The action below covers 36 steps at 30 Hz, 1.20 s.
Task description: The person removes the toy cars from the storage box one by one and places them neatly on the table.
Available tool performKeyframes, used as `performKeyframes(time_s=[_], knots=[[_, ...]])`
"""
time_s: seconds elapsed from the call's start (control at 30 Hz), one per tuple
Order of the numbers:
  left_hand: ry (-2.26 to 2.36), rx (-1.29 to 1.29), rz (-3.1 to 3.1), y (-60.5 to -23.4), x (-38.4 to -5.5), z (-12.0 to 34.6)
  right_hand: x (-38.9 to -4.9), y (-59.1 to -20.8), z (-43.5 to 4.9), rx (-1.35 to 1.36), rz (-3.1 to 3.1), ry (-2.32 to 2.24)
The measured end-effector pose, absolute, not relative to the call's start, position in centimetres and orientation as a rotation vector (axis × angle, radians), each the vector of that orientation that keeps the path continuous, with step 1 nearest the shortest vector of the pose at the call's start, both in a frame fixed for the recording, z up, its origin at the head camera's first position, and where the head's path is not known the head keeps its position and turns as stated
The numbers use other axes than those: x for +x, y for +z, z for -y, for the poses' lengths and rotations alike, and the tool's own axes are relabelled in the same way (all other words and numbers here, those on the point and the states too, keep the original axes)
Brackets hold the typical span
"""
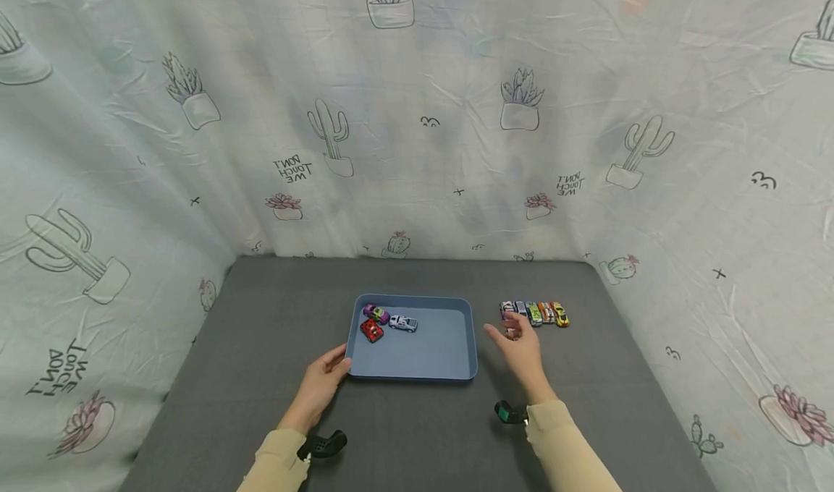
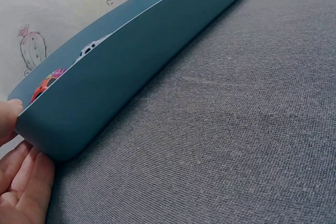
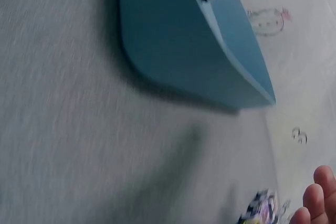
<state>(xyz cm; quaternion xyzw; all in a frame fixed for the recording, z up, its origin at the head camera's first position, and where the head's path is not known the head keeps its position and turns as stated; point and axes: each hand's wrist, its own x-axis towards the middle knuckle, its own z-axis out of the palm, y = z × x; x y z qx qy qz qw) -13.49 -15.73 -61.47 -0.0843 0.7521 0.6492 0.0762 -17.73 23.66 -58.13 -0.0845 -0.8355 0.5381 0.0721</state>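
A shallow blue tray [image 1: 439, 347] lies on the grey table, holding a purple-and-green toy car [image 1: 376, 313], a red toy car [image 1: 371, 331] and a white toy car [image 1: 404, 323] in its left part. My left hand [image 1: 319, 385] grips the tray's left front corner, thumb at the rim and fingers against the outer wall, as the left wrist view shows. To the right of the tray, my right hand [image 1: 521, 351] is spread with thumb and fingers apart. Its fingertips overlap the left end of a row of several colourful toy cars [image 1: 536, 314], partly hiding them.
The grey cloth-covered table [image 1: 417, 434] reaches back to a pale curtain [image 1: 417, 152] printed with potted cacti, which also hangs along both sides. A dark wrist device [image 1: 322, 445] is on the left wrist, another device [image 1: 508, 412] on the right.
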Motion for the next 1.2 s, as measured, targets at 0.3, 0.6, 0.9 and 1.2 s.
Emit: performKeyframes(time_s=[0.3, 0.6, 0.9, 1.2], knots=[[1.94, -0.285, -2.263, -61.6, -13.6, 15.7, -18.6, -57.1, -19.3, -0.133, 2.565, 1.601], [1.963, -0.265, -2.246, -61.4, -13.5, 15.8, -19.3, -57.7, -14.9, 0.033, 2.567, 1.721], [1.966, -0.278, -2.248, -61.5, -13.6, 15.8, -20.0, -58.9, -11.3, 0.008, 2.657, 1.786], [1.966, -0.292, -2.257, -61.8, -13.5, 15.7, -21.0, -60.3, -9.4, -0.071, 2.682, 1.878]])
